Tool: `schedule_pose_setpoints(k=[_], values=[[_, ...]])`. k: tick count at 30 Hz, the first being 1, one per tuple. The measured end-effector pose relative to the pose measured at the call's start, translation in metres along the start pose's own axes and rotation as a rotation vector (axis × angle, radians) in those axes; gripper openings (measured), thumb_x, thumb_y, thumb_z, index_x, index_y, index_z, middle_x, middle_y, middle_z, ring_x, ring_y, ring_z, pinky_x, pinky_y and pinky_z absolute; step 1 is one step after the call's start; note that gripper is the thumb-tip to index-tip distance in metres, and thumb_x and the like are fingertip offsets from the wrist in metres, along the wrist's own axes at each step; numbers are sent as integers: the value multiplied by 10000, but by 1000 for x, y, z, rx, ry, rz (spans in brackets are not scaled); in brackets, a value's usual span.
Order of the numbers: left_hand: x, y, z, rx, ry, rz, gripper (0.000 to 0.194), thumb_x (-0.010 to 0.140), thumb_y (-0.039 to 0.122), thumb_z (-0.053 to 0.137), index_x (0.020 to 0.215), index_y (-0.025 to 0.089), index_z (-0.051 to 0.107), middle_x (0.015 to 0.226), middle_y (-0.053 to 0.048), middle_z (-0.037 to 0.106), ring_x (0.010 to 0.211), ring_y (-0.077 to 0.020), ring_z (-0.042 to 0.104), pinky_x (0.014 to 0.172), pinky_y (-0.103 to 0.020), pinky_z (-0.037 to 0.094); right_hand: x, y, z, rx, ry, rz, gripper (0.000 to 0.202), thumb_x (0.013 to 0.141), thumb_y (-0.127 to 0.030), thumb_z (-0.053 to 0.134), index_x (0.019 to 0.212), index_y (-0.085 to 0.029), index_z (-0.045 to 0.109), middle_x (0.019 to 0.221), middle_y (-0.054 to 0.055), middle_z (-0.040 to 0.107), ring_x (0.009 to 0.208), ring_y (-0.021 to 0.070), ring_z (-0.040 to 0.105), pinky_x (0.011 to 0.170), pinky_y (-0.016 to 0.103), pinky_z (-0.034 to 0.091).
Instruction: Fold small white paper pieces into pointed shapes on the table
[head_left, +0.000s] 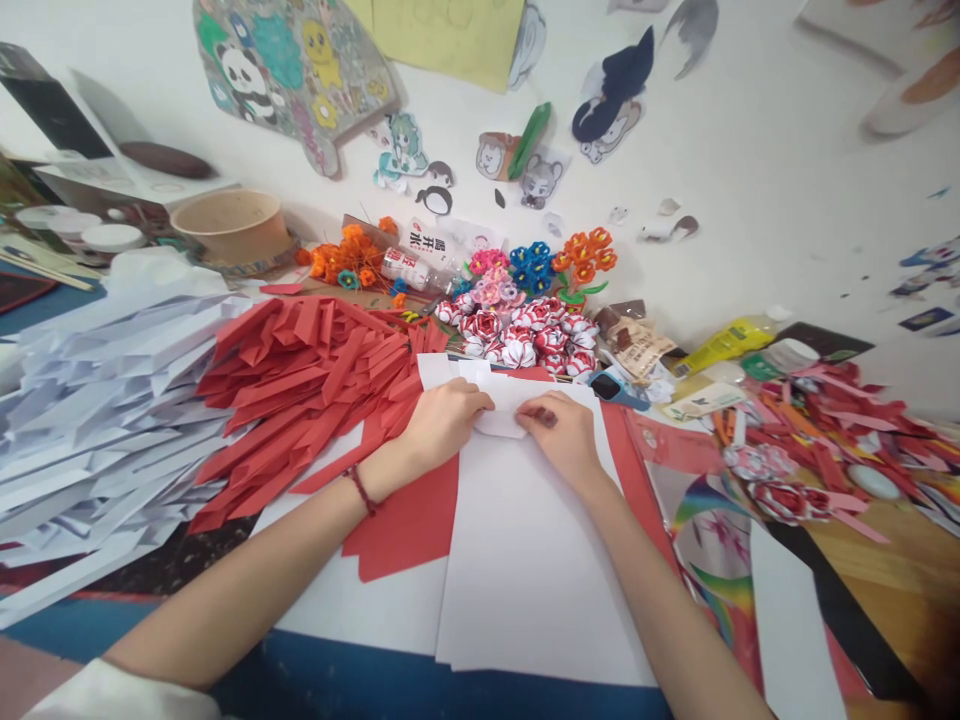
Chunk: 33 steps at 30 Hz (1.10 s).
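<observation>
Between my hands is a small piece of white paper (501, 418), held near the far end of a large white sheet (532, 560). My left hand (448, 420) wears a dark red bracelet at the wrist and pinches the paper's left side. On its right side, the fingertips of my right hand (559, 430) close on the paper's edge. Red sheets (409, 525) show from under the large white sheet on both sides. A heap of folded red paper strips (300, 370) lies to the left of my left hand.
Folded white strips (112, 400) are piled at the far left. Red-and-white paper flowers (525, 335) and blue flowers (532, 268) stand against the wall. A yellow bottle (731, 340) lies at the back right, near a heap of coloured scraps (862, 410). A brown bowl (232, 225) stands back left.
</observation>
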<state>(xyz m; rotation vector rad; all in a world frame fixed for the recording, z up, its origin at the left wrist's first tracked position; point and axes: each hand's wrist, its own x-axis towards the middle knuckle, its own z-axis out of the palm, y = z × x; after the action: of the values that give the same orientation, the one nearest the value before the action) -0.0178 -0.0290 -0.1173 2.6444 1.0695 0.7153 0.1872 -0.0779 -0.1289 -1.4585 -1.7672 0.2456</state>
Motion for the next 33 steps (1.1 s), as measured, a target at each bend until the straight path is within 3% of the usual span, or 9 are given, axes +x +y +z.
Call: schedule_pose_setpoints(k=[7, 11, 15, 19, 24, 33], values=[[1, -1, 0, 3, -27, 38, 238, 876, 127, 477, 980, 217, 671, 921, -30, 651, 920, -176, 572, 657, -247, 439, 3, 6, 0, -31, -13, 40, 36, 735, -200, 680, 731, -203, 644, 760, 14, 626, 712, 170, 563, 672, 311, 455], [0, -2, 0, 48, -60, 82, 264, 887, 116, 453, 1022, 215, 657, 925, -38, 637, 926, -174, 567, 675, -251, 440, 1, 0, -3, -181, -47, -66, 57, 778, -158, 643, 758, -204, 617, 791, 25, 623, 791, 195, 551, 723, 338, 442], [0, -2, 0, 84, -71, 100, 257, 894, 122, 449, 1025, 218, 649, 907, -36, 624, 894, -171, 560, 658, -254, 426, -1, -4, -6, -282, -112, -243, 141, 850, -118, 549, 926, -201, 633, 925, 55, 644, 904, 212, 539, 807, 361, 425], [0, -1, -2, 110, -67, 127, 237, 912, 145, 439, 1014, 212, 643, 888, -31, 604, 869, -170, 537, 645, -263, 409, -2, -7, -5, -330, -130, -370, 199, 887, -103, 482, 965, -192, 642, 924, 64, 648, 898, 209, 531, 804, 357, 419], [0, 4, -6, 130, -85, 207, 243, 914, 124, 434, 1044, 201, 624, 929, -36, 586, 920, -179, 496, 711, -276, 410, -2, -12, -5, -393, -129, -400, 221, 898, -96, 447, 934, -178, 649, 900, 80, 634, 911, 217, 514, 793, 362, 407], [0, 8, -9, 235, -104, 255, 181, 892, 115, 464, 969, 173, 617, 853, -47, 555, 819, -186, 477, 652, -298, 390, -2, -17, -8, -469, -188, -429, 264, 920, -118, 397, 933, -170, 655, 847, 81, 622, 876, 217, 497, 775, 364, 377]])
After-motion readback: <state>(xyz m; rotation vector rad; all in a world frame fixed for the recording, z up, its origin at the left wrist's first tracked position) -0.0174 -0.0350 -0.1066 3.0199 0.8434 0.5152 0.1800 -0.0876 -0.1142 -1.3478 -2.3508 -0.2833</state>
